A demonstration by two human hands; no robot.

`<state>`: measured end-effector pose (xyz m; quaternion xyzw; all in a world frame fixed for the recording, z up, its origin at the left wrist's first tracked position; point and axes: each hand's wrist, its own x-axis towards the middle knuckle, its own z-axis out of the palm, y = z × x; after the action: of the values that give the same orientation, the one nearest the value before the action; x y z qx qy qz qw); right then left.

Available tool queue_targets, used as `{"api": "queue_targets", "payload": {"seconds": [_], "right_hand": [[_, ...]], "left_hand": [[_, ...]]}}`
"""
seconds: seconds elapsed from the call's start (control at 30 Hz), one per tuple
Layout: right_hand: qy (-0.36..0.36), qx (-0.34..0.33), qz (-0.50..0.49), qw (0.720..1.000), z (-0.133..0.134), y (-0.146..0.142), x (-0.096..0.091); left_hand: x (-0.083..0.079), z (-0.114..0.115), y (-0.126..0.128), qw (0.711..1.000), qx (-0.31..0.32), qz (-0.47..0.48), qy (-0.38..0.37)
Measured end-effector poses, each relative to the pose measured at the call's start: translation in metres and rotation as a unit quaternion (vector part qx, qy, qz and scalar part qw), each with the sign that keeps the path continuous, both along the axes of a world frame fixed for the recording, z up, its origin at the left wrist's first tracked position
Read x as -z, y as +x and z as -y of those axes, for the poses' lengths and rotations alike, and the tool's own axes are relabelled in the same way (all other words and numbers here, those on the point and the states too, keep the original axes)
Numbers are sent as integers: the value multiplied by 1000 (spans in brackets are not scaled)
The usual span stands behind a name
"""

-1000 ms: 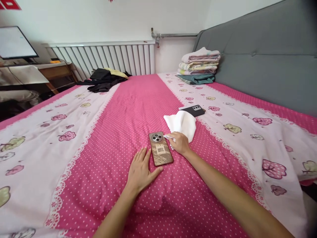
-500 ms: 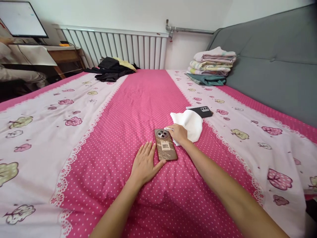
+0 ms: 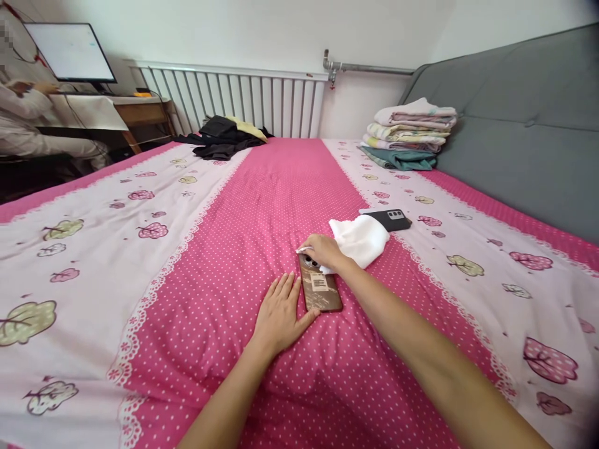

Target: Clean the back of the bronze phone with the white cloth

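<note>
Head view: I see left hand (image 3: 279,315) spread against left and near edges of brown rectangular phone (image 3: 324,300), presumably bracing it, right hand (image 3: 322,251) pinching soft white cloth (image 3: 365,240) over its camera end, phone flat on pink white-dotted bedspread (image 3: 281,187), white ribbed radiator (image 3: 243,100) beyond, grey padded headboard (image 3: 515,93) at right.

Soft, even indoor light brightens the wall (image 3: 224,31) and bed (image 3: 276,181), with a faint shadow (image 3: 322,396) low in the middle, a glowing screen (image 3: 70,53), stretched edges and a darkened upper-right corner.
</note>
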<state>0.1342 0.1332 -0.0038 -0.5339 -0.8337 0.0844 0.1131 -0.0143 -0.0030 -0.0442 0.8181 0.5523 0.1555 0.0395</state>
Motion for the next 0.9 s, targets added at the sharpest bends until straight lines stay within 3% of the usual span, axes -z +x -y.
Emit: {"api": "queue_targets", "payload": {"seconds": [0.13, 0.43, 0.9], "right_hand": [[-3, -27, 17, 999, 3, -7, -3], [3, -20, 39, 999, 5, -7, -8], [-54, -104, 72, 991, 39, 0, -23]], "left_hand": [[-2, 1, 0, 1000, 0, -3, -11], [-4, 1, -1, 1000, -3, -3, -16], [-3, 3, -3, 1000, -1, -18, -22]]}}
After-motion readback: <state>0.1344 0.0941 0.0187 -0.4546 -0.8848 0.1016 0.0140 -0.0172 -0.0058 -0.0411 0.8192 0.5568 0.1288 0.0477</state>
